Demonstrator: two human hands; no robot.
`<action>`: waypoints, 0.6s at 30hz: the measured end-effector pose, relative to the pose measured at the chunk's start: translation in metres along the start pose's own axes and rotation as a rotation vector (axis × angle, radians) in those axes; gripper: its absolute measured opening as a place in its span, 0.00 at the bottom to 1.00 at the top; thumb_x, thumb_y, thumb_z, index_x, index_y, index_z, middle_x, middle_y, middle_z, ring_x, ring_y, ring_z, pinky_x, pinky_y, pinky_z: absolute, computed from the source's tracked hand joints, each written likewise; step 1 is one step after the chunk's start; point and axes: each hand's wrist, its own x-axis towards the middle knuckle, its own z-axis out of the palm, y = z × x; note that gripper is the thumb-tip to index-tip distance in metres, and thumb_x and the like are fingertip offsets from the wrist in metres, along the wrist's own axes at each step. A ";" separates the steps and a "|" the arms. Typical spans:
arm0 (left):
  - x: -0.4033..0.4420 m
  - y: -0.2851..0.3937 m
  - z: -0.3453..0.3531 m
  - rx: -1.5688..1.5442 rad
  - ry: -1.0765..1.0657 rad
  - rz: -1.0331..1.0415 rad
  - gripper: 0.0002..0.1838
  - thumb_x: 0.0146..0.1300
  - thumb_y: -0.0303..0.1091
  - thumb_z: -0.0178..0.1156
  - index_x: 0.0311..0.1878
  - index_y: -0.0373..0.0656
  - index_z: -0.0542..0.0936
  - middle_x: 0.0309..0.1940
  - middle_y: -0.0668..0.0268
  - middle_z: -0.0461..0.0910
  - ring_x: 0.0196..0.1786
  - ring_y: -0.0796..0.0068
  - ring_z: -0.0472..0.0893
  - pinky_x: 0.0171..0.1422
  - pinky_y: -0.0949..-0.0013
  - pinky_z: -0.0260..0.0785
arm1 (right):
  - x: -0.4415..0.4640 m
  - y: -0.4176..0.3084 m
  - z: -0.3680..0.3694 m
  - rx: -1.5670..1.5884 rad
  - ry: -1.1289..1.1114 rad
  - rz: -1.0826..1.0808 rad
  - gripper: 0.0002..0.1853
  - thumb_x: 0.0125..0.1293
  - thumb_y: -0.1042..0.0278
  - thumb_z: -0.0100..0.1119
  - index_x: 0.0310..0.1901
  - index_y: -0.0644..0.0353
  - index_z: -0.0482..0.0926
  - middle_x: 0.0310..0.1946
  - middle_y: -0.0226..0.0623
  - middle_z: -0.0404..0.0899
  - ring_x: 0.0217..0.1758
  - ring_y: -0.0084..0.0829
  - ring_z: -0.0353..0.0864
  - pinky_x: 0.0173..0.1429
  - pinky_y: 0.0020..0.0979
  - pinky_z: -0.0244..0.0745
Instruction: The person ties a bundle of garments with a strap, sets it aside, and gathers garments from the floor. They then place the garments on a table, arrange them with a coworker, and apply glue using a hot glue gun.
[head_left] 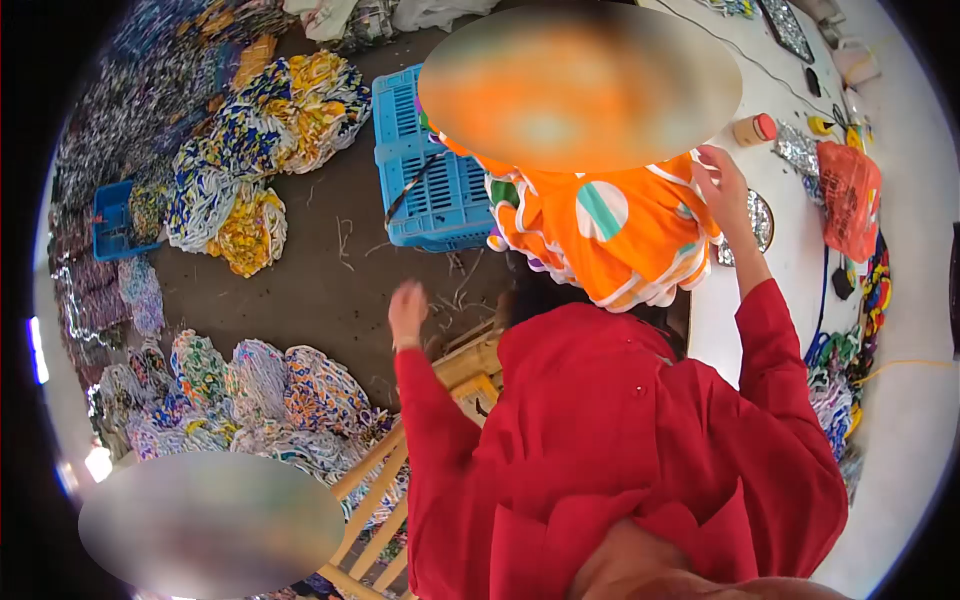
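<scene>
Across my lap lies a bunched orange cloth (640, 235) with white, green and teal round patches and white edging. Its upper part is hidden by a blurred oval. My right hand (722, 190) is at the cloth's right edge beside the white table, its fingers curled onto the fabric. My left hand (407, 308) is raised off to the left, apart from the cloth and over the brown floor. It is slightly blurred, with its fingers loosely stretched and nothing visible in them. A blue plastic crate (430, 190) stands just beyond the cloth, ahead of my left hand.
The white table (715, 335) on my right bears a red-lidded jar (755, 129), a red plastic bag (850, 200) and a sequinned piece (750, 222). Heaps of coloured yarn (330, 390) line the left. A wooden slatted chair (375, 480) is beside my left arm; a small blue bin (114, 220) stands farther off.
</scene>
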 end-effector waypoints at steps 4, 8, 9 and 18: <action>0.079 0.133 0.145 0.161 -0.021 0.329 0.24 0.58 0.36 0.61 0.56 0.37 0.69 0.41 0.63 0.73 0.38 0.75 0.76 0.33 0.73 0.74 | 0.028 0.010 0.005 0.172 -0.073 0.133 0.18 0.65 0.63 0.53 0.54 0.61 0.71 0.49 0.36 0.75 0.54 0.29 0.73 0.55 0.29 0.68; 0.126 0.185 0.214 0.049 0.023 0.220 0.27 0.56 0.36 0.63 0.57 0.37 0.67 0.44 0.61 0.75 0.38 0.72 0.77 0.32 0.72 0.74 | 0.070 0.039 0.017 0.357 -0.158 0.294 0.24 0.65 0.54 0.52 0.57 0.61 0.68 0.52 0.36 0.73 0.58 0.29 0.69 0.60 0.31 0.63; 0.133 0.190 0.222 -0.002 0.021 0.124 0.28 0.55 0.35 0.63 0.57 0.37 0.67 0.45 0.61 0.75 0.39 0.71 0.78 0.32 0.70 0.74 | 0.077 0.043 0.021 0.407 -0.194 0.344 0.27 0.64 0.51 0.52 0.58 0.61 0.68 0.53 0.36 0.72 0.59 0.29 0.68 0.61 0.31 0.62; 0.201 0.174 0.227 -0.096 -0.108 -0.037 0.24 0.52 0.25 0.61 0.54 0.35 0.69 0.45 0.59 0.77 0.40 0.63 0.79 0.43 0.61 0.73 | 0.120 0.067 0.099 0.592 -0.334 0.708 0.34 0.59 0.44 0.56 0.56 0.68 0.69 0.52 0.41 0.72 0.55 0.27 0.70 0.57 0.29 0.65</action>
